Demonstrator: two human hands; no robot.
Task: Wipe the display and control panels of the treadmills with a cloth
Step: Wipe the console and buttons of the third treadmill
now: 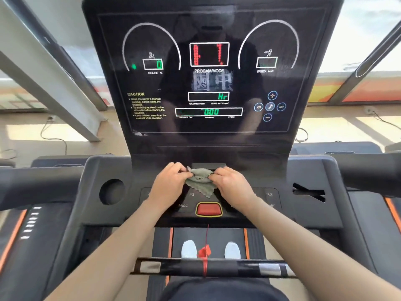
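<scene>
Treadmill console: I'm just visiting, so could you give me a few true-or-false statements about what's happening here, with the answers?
1. Both the left hand and the right hand grip the grey cloth. True.
2. The cloth is pressed against the upright display. False: it is held lower down, in front of the control panel.
3. A red button sits just below the cloth in the picture. True.
4. The long bottom readout shows 5:30. False: it shows 0:00 in green.
5. A red cord hangs down below the red button. True.
</scene>
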